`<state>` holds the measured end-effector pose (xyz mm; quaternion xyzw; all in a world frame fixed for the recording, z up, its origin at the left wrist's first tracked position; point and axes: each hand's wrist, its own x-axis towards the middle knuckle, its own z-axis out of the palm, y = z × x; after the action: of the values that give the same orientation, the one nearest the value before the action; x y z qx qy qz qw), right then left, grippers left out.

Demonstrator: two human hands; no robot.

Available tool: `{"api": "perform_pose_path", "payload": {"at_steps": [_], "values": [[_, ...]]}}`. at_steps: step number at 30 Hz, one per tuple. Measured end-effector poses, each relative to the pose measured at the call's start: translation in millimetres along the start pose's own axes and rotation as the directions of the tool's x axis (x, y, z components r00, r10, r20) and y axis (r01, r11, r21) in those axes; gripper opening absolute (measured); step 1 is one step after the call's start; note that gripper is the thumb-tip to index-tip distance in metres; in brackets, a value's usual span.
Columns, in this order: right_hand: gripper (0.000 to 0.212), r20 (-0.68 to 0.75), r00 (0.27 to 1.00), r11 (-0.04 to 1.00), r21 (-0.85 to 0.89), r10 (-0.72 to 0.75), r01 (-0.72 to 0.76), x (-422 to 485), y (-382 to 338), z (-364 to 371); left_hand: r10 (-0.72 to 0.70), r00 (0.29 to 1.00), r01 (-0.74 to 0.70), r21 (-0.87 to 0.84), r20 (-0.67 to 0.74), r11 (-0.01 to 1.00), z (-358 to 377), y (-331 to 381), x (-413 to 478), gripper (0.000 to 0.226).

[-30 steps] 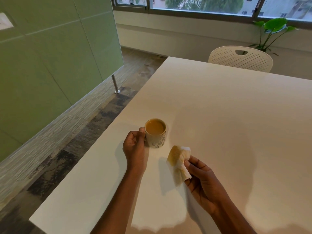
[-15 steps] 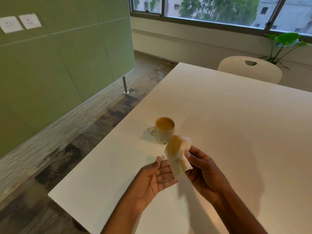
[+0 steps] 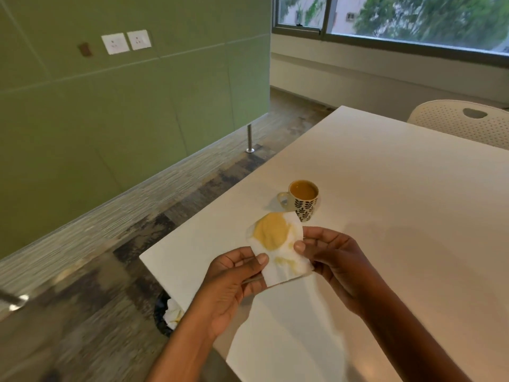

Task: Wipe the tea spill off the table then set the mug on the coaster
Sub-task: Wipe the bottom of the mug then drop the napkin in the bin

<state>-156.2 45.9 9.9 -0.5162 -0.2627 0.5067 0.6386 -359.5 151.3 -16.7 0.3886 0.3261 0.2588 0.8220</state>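
Observation:
A white tissue (image 3: 278, 250) with a large tan tea stain is held up above the white table (image 3: 399, 221). My left hand (image 3: 234, 279) pinches its lower left edge between thumb and fingers. My right hand (image 3: 327, 257) pinches its right edge. Just beyond the tissue stands a small mug (image 3: 302, 200) with a dark leaf pattern, full of milky tea, its handle pointing left. Neither hand touches the mug. No coaster is in view.
The table's near left corner lies just left of my left hand. On the floor below that corner sits a dark bin (image 3: 168, 315) with crumpled tissue in it. A white perforated chair (image 3: 462, 122) stands at the table's far side. A green partition wall runs along the left.
My left hand let go of the mug's handle, came over to the tissue and now pinches it. The tissue has been spread out flat between both hands. The view swung left.

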Motion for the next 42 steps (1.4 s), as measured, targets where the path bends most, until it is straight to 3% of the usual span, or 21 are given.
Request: {"api": "perform_pose_path", "payload": {"at_steps": [3,6,11,15,21,23,28,34,37,42], "values": [[0.032,0.039,0.999,0.998,-0.046,-0.029,0.031,-1,-2,7,0.113,0.988,-0.098,0.149,-0.103,0.984,-14,3,-13,0.019],[0.029,0.103,0.994,0.999,-0.026,-0.041,0.044,1,-1,18,0.207,0.972,-0.182,0.193,-0.114,0.964,-29,12,-29,0.011],[0.022,0.141,0.990,0.998,-0.049,-0.019,0.026,13,1,47,0.350,0.919,-0.304,0.240,-0.182,0.922,-51,33,-52,0.024],[0.037,0.300,0.953,0.984,-0.159,-0.035,0.086,29,4,76,0.408,0.875,-0.327,0.303,-0.260,0.895,-81,50,-60,0.021],[0.019,0.451,0.892,0.949,-0.268,-0.027,0.164,77,14,147,0.472,0.822,-0.370,0.331,-0.319,0.868,-149,82,-68,0.029],[0.020,0.452,0.889,0.900,-0.355,-0.070,0.251,100,24,176,0.470,0.814,-0.356,0.345,-0.342,0.868,-180,94,-65,0.017],[0.022,0.486,0.873,0.761,-0.551,-0.041,0.342,172,53,252,0.456,0.801,-0.282,0.427,-0.388,0.859,-264,125,-45,0.029],[0.025,0.611,0.792,0.451,-0.705,-0.006,0.548,268,114,338,0.425,0.775,-0.121,0.550,-0.467,0.826,-363,130,5,0.031],[0.029,0.587,0.798,0.365,-0.779,0.139,0.509,308,157,367,0.382,0.793,-0.047,0.578,-0.474,0.815,-400,122,37,0.037],[0.016,0.470,0.824,0.261,-0.878,0.318,0.401,357,226,395,0.301,0.813,0.058,0.585,-0.497,0.809,-452,99,91,0.030]]}}
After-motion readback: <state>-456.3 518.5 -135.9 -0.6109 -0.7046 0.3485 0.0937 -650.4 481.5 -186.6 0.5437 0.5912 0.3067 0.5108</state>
